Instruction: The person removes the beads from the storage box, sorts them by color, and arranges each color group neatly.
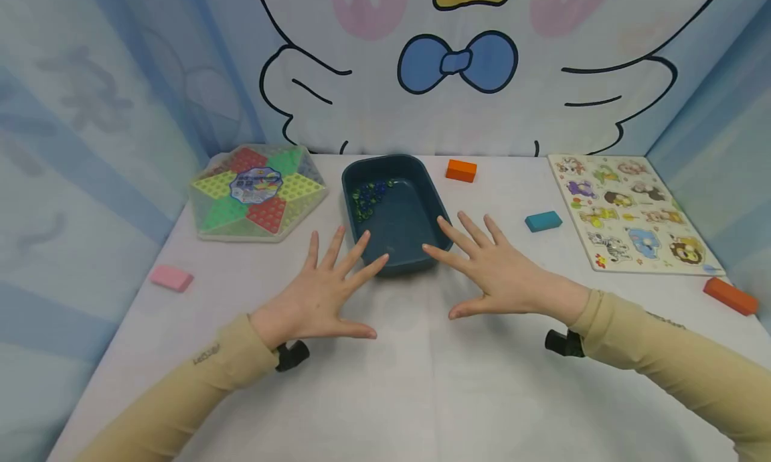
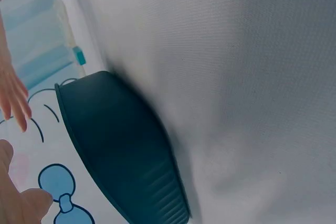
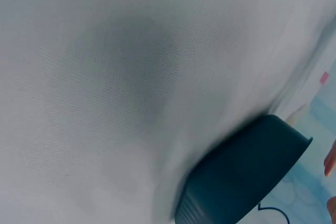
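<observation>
The dark blue tray (image 1: pixel 394 214) lies just beyond both hands, left (image 1: pixel 319 294) and right (image 1: pixel 494 271), fingers spread, holding nothing.

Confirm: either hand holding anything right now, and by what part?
Nothing held. Left hand and right hand are spread flat, fingers straight, either side of the dark blue tray's near edge; actual contact with it cannot be told.
</observation>
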A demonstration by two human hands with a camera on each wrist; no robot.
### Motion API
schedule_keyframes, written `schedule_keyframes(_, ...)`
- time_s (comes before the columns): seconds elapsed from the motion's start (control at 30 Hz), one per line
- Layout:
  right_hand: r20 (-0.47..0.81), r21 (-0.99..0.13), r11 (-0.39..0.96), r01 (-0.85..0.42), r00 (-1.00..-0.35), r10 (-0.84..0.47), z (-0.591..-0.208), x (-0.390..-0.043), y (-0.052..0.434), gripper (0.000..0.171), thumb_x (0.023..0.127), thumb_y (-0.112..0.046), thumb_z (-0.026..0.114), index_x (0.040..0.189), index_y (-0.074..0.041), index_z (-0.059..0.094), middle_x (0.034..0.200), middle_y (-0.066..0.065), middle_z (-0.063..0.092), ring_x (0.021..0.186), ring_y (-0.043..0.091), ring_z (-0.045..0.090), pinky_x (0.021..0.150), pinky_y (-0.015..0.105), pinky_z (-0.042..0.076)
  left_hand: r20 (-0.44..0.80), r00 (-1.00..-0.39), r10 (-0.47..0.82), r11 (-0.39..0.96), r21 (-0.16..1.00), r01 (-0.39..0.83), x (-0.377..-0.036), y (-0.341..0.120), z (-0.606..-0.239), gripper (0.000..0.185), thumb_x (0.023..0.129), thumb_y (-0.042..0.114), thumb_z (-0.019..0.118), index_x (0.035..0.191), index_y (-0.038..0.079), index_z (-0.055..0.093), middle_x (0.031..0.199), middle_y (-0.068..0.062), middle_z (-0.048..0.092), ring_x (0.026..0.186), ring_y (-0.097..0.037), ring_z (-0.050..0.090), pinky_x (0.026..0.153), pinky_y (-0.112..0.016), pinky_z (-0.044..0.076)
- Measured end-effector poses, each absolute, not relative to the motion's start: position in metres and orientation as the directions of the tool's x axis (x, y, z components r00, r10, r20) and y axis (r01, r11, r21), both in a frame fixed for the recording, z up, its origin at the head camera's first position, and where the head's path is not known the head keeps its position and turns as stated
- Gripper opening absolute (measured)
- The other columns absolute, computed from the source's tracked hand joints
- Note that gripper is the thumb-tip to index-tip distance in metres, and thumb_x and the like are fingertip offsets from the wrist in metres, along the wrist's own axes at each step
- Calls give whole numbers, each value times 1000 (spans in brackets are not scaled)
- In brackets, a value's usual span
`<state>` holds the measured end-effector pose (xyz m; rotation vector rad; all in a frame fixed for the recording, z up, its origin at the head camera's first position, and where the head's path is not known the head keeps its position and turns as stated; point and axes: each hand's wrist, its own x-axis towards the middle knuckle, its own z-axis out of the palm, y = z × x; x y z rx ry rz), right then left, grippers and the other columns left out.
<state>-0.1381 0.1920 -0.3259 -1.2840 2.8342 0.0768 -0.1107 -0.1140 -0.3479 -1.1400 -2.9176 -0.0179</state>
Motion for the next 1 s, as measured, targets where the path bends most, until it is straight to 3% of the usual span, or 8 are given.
schedule_keyframes(0.17,-20,23,633,-774,-633,-774,-329,-140,191,96,72,-75,51,148,-27,20,156,12,3,140,41,6,107,65,13,7,-745,667,745,40,666,-111,-113,-349,102,71,82,42,149,30,2,156,-11,-7,138,-44,-12,106,-68,0)
schedule_keyframes(0.33,74,8,586,-810,-584,-808,-332,-142,188,86,78,-71,49,144,-20,33,152,11,23,134,37,29,106,55,28,-5,-782,624,779,91,621,-113,-110,-351,97,78,74,45,149,25,2,155,-11,-10,139,-40,-12,111,-59,4)
schedule_keyframes(0.47,153,-27,572,-820,-568,-808,-332,-143,186,69,82,-58,57,135,-14,47,141,10,43,124,30,44,99,48,39,26,-821,570,808,164,566,-117,-107,-351,85,85,61,50,149,16,17,155,-14,5,141,-39,1,113,-53,11)
schedule_keyframes(0.6,220,-90,564,-821,-569,-793,-333,-145,184,51,82,-41,67,123,-11,59,125,7,57,110,23,55,91,42,46,62,-865,497,814,311,490,-121,-105,-350,73,89,49,54,145,10,30,153,-15,17,141,-35,13,113,-49,16)
schedule_keyframes(0.8,283,-199,580,-790,-613,-738,-335,-146,186,29,80,-26,71,105,-12,68,102,1,67,93,16,62,79,34,52,83,-928,364,792,497,355,-132,-103,-353,67,90,44,54,143,8,33,152,-12,22,139,-32,21,111,-49,25)
schedule_keyframes(1.0,258,-392,626,-674,-734,-628,-338,-144,188,19,84,-22,67,100,-13,70,92,-3,69,83,11,61,70,30,53,10,-955,296,748,619,238,-151,-103,-362,76,89,46,56,147,9,23,155,-12,13,141,-30,15,111,-51,21)
